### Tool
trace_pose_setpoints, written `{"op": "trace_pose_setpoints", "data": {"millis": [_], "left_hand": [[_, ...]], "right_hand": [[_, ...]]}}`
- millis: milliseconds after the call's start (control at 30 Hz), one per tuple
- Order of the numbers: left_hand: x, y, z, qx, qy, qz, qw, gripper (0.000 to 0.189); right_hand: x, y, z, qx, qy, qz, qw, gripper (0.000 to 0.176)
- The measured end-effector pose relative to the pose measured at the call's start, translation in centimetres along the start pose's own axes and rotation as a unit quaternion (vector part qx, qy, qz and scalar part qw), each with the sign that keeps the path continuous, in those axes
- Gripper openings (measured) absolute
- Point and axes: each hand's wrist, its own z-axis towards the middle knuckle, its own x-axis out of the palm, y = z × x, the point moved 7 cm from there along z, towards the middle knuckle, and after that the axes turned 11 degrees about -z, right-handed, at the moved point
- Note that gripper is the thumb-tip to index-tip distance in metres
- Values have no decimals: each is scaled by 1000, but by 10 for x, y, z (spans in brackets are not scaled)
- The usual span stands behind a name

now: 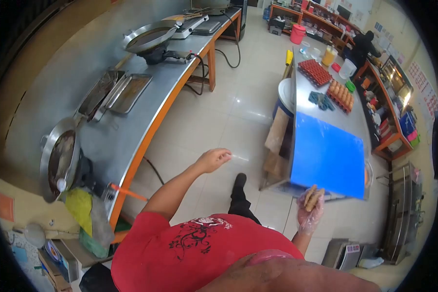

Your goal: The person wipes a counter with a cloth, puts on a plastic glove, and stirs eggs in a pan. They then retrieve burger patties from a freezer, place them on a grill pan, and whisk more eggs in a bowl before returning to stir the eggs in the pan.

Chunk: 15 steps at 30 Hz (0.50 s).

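My right hand [310, 212], in a clear plastic glove, is closed around a few brown, finger-shaped food pieces [313, 198]; their exact kind is too small to make out. It is beside the near edge of a bright blue board [328, 155] that lies on the steel table at the right. My bare left hand [214, 160] hangs over the tiled floor with its fingers loosely bent and nothing in them. That hand is between the two tables and touches neither.
Along the left counter [153, 107] stand a near wok [61, 160], a farther wok [151, 36] and metal trays [129, 92]. Beyond the board are an egg tray [340, 96], a red tray [314, 73] and a jug [329, 56]. Another person [364, 48] stands farther back.
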Motion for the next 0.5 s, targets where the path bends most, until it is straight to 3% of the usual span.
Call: {"op": "trace_pose_setpoints", "data": {"millis": [67, 133, 200, 233, 300, 367, 433, 500], "left_hand": [[-32, 96, 70, -79, -36, 31, 996, 39], [-56, 214, 104, -172, -44, 79, 981, 44], [-77, 307, 85, -253, -132, 65, 956, 47], [-69, 395, 66, -219, -71, 162, 960, 50], [-83, 425, 26, -271, -46, 143, 951, 52], [-98, 426, -4, -406, -142, 77, 899, 57], [-91, 461, -23, -446, -198, 103, 867, 59], [-83, 457, -10, -524, -184, 65, 829, 60]], "right_hand": [[4, -14, 83, -8, -28, 35, 999, 40], [33, -17, 174, -21, 24, 41, 999, 39], [81, -20, 273, -40, 93, 55, 993, 37], [104, -22, 325, -23, 105, 73, 992, 37], [161, -22, 426, -2, 141, 91, 986, 37], [222, -26, 520, 18, 169, 75, 983, 35], [276, -42, 612, 52, 184, 57, 980, 33], [330, -66, 704, 90, 204, 57, 973, 33]]}}
